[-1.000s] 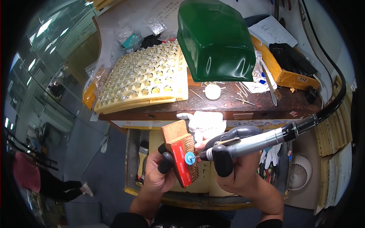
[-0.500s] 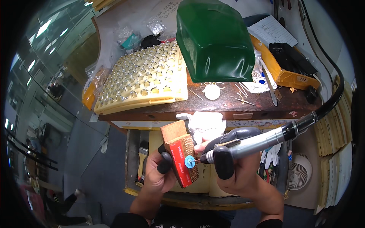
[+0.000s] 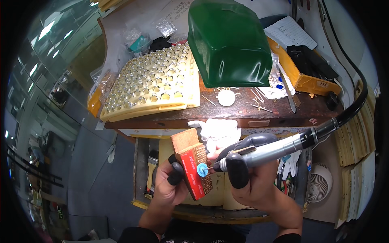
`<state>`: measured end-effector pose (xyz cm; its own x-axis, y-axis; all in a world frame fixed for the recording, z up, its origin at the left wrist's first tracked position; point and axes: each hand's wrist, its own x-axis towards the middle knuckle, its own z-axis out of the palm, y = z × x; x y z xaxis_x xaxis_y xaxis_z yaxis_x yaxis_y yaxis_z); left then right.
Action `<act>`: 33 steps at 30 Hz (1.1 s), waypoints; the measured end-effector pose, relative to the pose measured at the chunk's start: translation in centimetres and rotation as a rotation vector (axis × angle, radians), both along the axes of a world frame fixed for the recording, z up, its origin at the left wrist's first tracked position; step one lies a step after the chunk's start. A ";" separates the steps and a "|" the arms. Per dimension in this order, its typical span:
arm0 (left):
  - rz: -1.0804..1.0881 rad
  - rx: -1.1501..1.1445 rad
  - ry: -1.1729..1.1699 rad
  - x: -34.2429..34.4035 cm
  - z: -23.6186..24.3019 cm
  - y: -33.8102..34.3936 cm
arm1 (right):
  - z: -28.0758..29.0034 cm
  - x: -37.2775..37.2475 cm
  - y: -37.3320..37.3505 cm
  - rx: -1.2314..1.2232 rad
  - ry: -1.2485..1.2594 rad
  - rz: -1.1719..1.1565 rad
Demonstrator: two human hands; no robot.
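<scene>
My left hand (image 3: pixel 168 182) is closed around a wooden block (image 3: pixel 186 139) with a red label and a bumpy brown side, held tilted above the open drawer. In my right hand (image 3: pixel 253 184) is a silver rotary handpiece (image 3: pixel 277 152), its black cable running up to the right. A small blue disc (image 3: pixel 202 169) on the handpiece's thin shaft is at the block's label and bumpy edge; whether it touches is hard to tell. Black covers wrap several fingers of both hands. A white glove (image 3: pixel 219 131) hangs behind the block at the bench edge.
A cream tray (image 3: pixel 150 107) of many small shiny rings stands on the bench at left. The green plastic hood (image 3: pixel 229 40) overhangs the middle. Thin rods and a white round piece (image 3: pixel 226 97) lie below it. The drawer (image 3: pixel 139 198) holds a brush (image 3: pixel 151 172); a fan (image 3: pixel 319 184) stands right.
The blue disc has shifted slightly upward along the block, with the handpiece moving a little. My left hand and the block hold nearly the same place.
</scene>
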<state>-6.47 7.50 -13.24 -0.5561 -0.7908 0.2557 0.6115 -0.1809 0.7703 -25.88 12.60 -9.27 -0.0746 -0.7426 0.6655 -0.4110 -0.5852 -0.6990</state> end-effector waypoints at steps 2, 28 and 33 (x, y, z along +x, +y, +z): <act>0.005 -0.004 -0.001 0.0 0.1 0.1 | 0.0 -0.1 -0.1 -0.031 0.023 0.000; 0.012 0.031 -0.009 0.0 0.1 0.1 | -0.2 0.0 -0.1 -0.055 0.008 -0.048; -0.003 0.020 -0.001 0.1 0.0 0.0 | -0.2 -0.1 -0.3 -0.066 0.005 -0.025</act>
